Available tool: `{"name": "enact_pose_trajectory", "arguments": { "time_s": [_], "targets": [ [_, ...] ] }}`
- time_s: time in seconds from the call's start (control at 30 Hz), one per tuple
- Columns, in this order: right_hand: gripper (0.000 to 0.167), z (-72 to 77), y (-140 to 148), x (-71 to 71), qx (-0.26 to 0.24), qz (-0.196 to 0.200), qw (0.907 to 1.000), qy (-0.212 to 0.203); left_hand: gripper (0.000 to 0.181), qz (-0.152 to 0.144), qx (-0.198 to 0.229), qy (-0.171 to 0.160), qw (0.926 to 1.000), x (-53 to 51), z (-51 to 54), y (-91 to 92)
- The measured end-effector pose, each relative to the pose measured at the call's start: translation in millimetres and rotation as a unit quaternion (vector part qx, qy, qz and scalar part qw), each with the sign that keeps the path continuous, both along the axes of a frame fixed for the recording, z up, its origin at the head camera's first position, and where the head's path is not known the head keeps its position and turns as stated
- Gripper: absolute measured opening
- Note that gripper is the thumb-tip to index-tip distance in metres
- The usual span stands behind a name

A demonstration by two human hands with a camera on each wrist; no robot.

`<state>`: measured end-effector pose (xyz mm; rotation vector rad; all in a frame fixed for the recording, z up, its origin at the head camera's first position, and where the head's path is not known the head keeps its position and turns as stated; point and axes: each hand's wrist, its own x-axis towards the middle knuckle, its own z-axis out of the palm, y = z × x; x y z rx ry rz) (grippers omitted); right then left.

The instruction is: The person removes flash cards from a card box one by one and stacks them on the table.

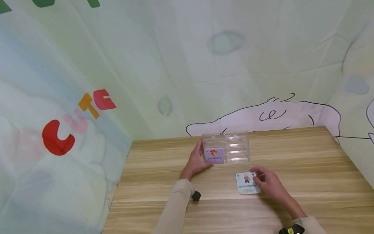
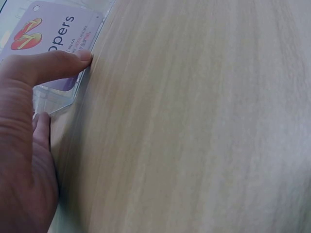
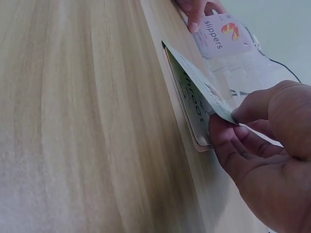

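A clear plastic card rack (image 1: 237, 150) with two columns of tiers stands toward the back of the table. My left hand (image 1: 196, 162) grips its left side, the thumb at the front edge beside a purple "slippers" card (image 1: 214, 155) in the left column. To the right and nearer, my right hand (image 1: 270, 184) pinches the right edge of a "grandfather" card (image 1: 244, 182) between thumb and fingers. In the right wrist view that card is tilted up at the pinched edge, over a card reading "throat" (image 3: 198, 116). How many cards lie beneath cannot be told.
The wooden table (image 1: 152, 182) ends at a fabric backdrop (image 1: 163, 65) with drawings, behind the rack and at the left. A black device (image 1: 196, 196) sits at the left wrist, another (image 1: 292, 229) at the right wrist.
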<state>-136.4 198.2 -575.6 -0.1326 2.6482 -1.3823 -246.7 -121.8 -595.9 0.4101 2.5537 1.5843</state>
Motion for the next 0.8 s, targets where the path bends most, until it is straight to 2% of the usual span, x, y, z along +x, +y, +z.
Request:
{"name": "enact_pose_trajectory", "arguments": {
  "time_s": [0.4, 0.8],
  "targets": [
    [0.029, -2.4, -0.9, 0.3, 0.02, 0.009, 0.9997, 0.014, 0.132, -0.003, -0.004, -0.002, 1.0, -1.2, -1.4, -1.0],
    [0.031, 0.1, 1.1, 0.4, 0.026, 0.012, 0.9995, 0.01, 0.131, -0.004, -0.007, -0.005, 1.0, -1.7, -2.0, -1.5]
  ]
}}
